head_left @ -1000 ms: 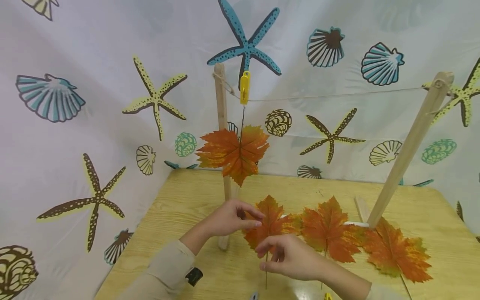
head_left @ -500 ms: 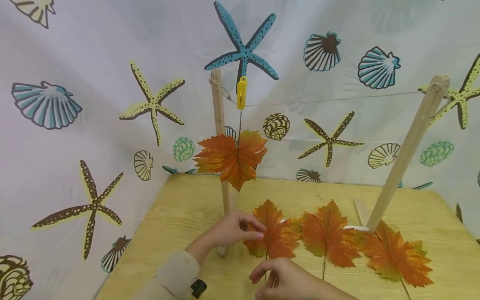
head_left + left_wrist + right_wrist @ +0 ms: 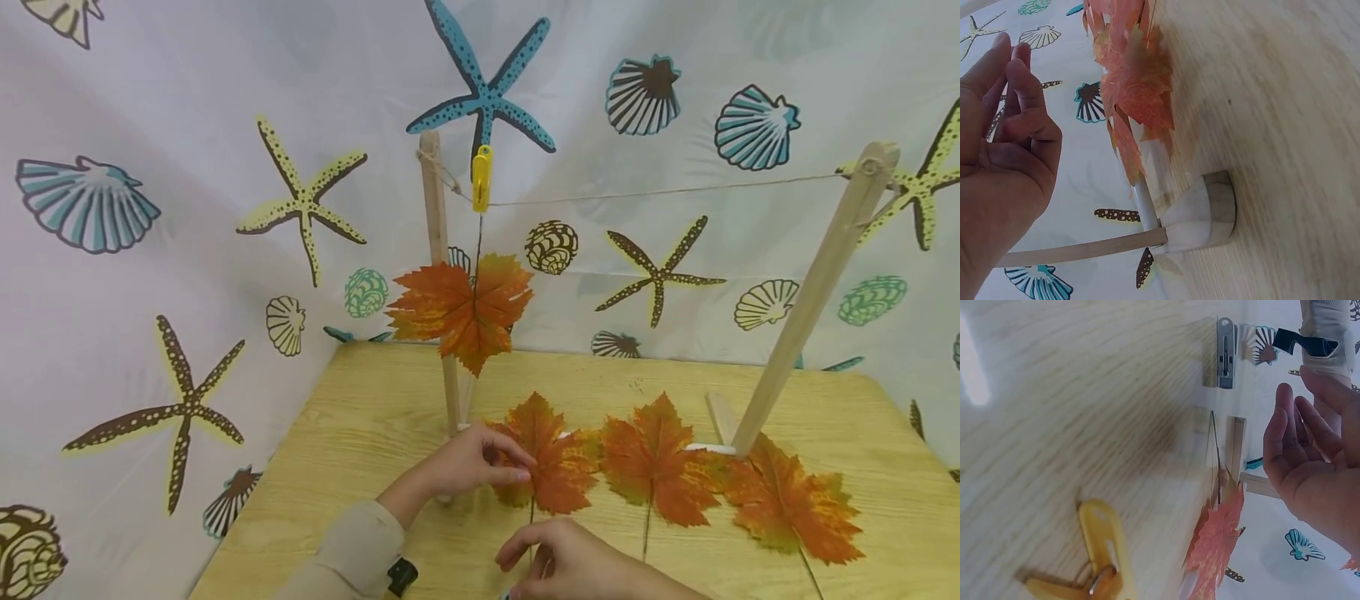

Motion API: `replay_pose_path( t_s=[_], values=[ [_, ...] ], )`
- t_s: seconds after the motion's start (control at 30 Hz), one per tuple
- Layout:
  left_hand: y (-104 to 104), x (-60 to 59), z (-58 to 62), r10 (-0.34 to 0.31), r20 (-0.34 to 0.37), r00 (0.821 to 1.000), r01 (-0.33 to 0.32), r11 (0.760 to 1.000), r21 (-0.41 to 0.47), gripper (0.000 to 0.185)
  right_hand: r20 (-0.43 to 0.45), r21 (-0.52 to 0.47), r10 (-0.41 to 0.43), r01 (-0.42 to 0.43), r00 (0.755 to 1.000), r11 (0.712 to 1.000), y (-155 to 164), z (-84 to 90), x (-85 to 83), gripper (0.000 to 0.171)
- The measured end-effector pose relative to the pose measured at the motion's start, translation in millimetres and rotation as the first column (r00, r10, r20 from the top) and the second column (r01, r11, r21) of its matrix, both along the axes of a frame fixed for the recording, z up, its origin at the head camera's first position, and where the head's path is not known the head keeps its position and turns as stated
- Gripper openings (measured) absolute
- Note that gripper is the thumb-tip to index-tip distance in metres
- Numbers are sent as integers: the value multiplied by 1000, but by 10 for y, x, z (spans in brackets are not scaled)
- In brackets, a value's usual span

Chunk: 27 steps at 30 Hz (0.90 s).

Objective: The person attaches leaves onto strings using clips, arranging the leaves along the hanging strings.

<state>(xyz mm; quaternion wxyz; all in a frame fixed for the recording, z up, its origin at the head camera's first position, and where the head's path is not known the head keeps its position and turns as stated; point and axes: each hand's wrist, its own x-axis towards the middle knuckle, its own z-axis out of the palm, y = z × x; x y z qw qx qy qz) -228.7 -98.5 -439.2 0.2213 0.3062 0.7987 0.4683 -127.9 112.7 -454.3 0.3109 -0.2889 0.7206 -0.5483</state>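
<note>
My left hand [image 3: 480,458] hovers over the nearest-left maple leaf [image 3: 558,471], fingers loosely bent; the left wrist view shows nothing between them. Lower down, my right hand [image 3: 566,562] hangs above that leaf's stem with relaxed fingers, also holding nothing. A grey clothespin [image 3: 1225,353] lies on the table near the right hand, and a yellow clothespin [image 3: 1102,544] lies closer to the camera. Two more orange artificial leaves, a middle leaf [image 3: 660,467] and a right leaf [image 3: 791,504], lie in a row. Another leaf [image 3: 468,304] hangs by its stem from a yellow clothespin [image 3: 482,179] on the string.
A thin string [image 3: 660,193] runs between a left wooden post [image 3: 435,208] and a right wooden post [image 3: 817,292]. A white rod [image 3: 711,449] joins their bases behind the leaves. The wooden table [image 3: 360,400] backs onto a shell-patterned cloth [image 3: 225,75].
My right hand has moved down towards the near edge, above the grey clothespin. My left hand has shifted slightly right and down. The hanging leaf stays clipped on the string.
</note>
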Motion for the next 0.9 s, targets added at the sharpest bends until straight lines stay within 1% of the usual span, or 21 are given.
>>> replay_pose_path(
  t_s=[0.1, 0.13, 0.27, 0.37, 0.57, 0.73, 0.9],
  values=[
    [26, 4, -33, -29, 0, 1000, 29, 999, -33, 23, 22, -4, 23, -23, 999, 1000, -12, -25, -1, 28],
    [37, 2, -44, -43, -8, 999, 43, 998, -48, 22, 38, -7, 32, -32, 999, 999, -17, -30, -2, 29],
    [85, -10, -90, -101, 1, 995, 101, 992, -77, 20, 97, -21, 62, -60, 993, 998, -28, -46, 1, 31],
    [110, -16, -135, -117, 21, 993, 119, 989, -87, 18, 117, -36, 71, -68, 991, 997, -32, -63, 5, 32],
    [139, -18, -229, -141, 25, 990, 143, 985, -96, 18, 149, -55, 80, -72, 986, 996, -28, -124, 14, 33],
    [158, 2, -289, -140, 30, 990, 142, 986, -86, 18, 159, -77, 92, -81, 983, 994, -51, -212, 35, 33],
    [169, 49, -336, -155, 49, 987, 158, 984, -80, 20, 112, -80, 119, -111, 987, 991, -101, -320, 77, 35]
  ],
)
